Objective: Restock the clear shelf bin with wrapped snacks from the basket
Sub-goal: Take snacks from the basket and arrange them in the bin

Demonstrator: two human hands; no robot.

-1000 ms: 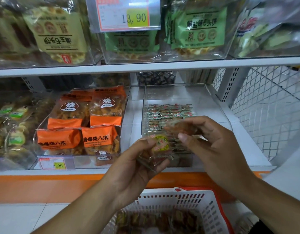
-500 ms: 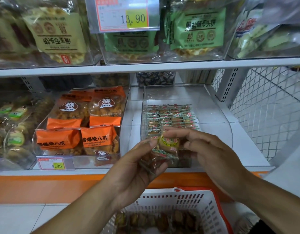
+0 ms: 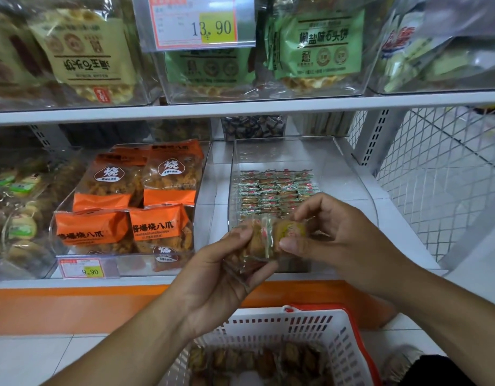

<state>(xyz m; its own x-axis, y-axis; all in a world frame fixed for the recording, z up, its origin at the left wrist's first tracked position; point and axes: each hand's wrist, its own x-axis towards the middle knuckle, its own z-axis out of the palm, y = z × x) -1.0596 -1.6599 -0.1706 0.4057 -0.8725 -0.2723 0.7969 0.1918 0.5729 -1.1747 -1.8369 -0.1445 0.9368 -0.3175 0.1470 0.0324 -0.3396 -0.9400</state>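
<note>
My left hand (image 3: 226,277) grips a small stack of clear-wrapped brown snacks (image 3: 254,246) in front of the clear shelf bin (image 3: 349,174). My right hand (image 3: 341,240) pinches the end snack (image 3: 289,232) of that stack between thumb and fingers. Rows of the same small wrapped snacks (image 3: 274,188) lie inside the bin; its far part shows bare bottom. Below, the white basket (image 3: 318,327) with a red rim holds several more wrapped snacks (image 3: 263,360).
Left of the bin stands another clear bin with orange snack bags (image 3: 135,207) and a 9.90 price tag (image 3: 86,268). The upper shelf (image 3: 240,105) carries bagged biscuits behind a 13.90 tag (image 3: 201,23). A white wire mesh panel (image 3: 441,176) closes the right side.
My right hand came down from holding a snack higher over the bin and now pinches a snack at the stack in my left hand. The left hand has barely moved.
</note>
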